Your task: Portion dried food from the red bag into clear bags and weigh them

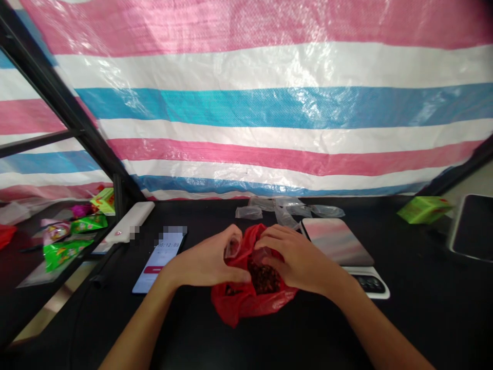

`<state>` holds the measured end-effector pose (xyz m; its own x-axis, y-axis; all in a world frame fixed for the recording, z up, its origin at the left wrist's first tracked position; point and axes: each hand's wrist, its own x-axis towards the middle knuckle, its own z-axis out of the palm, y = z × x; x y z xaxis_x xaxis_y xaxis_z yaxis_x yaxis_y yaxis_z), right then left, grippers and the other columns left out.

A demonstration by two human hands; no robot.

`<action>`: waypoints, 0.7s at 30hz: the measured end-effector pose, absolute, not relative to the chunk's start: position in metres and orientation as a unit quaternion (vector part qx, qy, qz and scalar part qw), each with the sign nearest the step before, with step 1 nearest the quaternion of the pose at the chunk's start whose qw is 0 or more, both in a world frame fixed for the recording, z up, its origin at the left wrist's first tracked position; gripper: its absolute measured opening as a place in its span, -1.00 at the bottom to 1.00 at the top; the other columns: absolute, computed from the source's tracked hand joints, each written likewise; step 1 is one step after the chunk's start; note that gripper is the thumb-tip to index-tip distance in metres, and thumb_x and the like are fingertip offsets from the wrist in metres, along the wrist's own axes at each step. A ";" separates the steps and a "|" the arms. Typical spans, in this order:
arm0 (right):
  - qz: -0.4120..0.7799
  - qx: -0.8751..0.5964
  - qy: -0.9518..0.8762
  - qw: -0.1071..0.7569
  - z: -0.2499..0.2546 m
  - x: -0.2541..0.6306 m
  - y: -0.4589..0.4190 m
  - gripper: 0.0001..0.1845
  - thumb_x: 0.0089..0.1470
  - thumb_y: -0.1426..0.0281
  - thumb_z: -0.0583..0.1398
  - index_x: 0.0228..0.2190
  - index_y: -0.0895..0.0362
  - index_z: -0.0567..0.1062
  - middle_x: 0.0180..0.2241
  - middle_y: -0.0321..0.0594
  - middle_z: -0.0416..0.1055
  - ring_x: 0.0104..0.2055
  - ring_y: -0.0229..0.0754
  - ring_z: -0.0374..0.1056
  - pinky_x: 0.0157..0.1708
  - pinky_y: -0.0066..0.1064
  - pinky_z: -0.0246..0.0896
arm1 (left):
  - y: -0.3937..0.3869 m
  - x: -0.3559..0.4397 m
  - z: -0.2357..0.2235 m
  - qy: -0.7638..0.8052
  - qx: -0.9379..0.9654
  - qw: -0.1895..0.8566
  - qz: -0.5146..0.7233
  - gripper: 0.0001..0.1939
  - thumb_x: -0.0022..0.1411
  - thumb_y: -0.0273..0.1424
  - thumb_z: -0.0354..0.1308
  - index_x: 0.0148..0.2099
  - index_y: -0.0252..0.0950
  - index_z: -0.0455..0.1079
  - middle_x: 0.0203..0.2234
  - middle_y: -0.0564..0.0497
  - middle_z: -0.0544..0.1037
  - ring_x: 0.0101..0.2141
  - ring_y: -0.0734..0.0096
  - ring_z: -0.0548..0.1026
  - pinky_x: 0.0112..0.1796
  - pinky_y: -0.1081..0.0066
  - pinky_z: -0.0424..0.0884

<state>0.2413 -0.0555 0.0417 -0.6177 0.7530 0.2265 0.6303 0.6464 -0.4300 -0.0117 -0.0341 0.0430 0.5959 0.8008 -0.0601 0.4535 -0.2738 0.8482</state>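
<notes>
The red plastic bag (269, 304) sits on the black table (308, 339) between both hands, dark bits (265, 279) showing inside. The left hand (210, 259), half curled, seems to hold clear plastic (232, 247); the right hand (292, 257) bends over the rim, its grip partly hidden.

Black tabletop (323, 334) under a lit phone (158, 264), small clear bags (295, 208), white phone (381, 285) and green box (422, 210).
</notes>
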 end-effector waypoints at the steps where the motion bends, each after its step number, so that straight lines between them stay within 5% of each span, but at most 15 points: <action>1: 0.158 -0.385 -0.889 0.190 0.039 0.239 -0.056 -0.80 0.22 0.51 0.24 -0.14 0.02 0.54 -0.08 -0.24 0.50 0.02 -0.07 0.35 0.07 -0.21 0.23 | -0.037 -0.013 0.044 0.405 0.783 0.447 0.153 -0.57 0.02 -0.33 0.41 -0.13 -0.20 0.28 -0.35 0.14 0.38 -0.39 0.43 0.31 -0.41 0.46 0.19; 7: 0.153 -0.371 -0.898 0.179 0.027 0.233 -0.055 -0.68 0.16 0.62 0.23 -0.10 0.04 0.51 -0.04 -0.23 0.50 0.06 -0.08 0.33 0.10 -0.20 0.18 | -0.029 -0.026 0.042 0.410 0.803 0.417 0.111 -0.70 0.03 -0.54 0.15 -0.15 -0.21 0.24 -0.33 0.16 0.35 -0.36 0.45 0.28 -0.37 0.46 0.21; 13: 0.123 -0.389 -0.892 0.195 0.025 0.233 -0.054 -0.58 0.13 0.69 0.16 -0.06 0.07 0.49 -0.04 -0.16 0.50 0.05 -0.05 0.36 0.07 -0.17 0.23 | -0.011 -0.042 0.024 0.472 0.786 0.379 0.128 -0.82 0.15 -0.48 0.04 -0.16 -0.23 0.26 -0.33 0.11 0.41 -0.34 0.40 0.34 -0.33 0.42 0.24; 21: 0.183 -0.398 -0.878 0.196 0.010 0.212 -0.062 -0.62 0.27 0.56 0.12 0.06 0.07 0.49 0.06 -0.12 0.43 0.06 -0.07 0.42 0.06 -0.26 0.37 | -0.009 -0.033 0.021 0.489 0.683 0.520 0.150 -0.82 0.20 -0.38 0.05 -0.12 -0.24 0.32 -0.39 0.14 0.42 -0.44 0.48 0.34 -0.41 0.48 0.25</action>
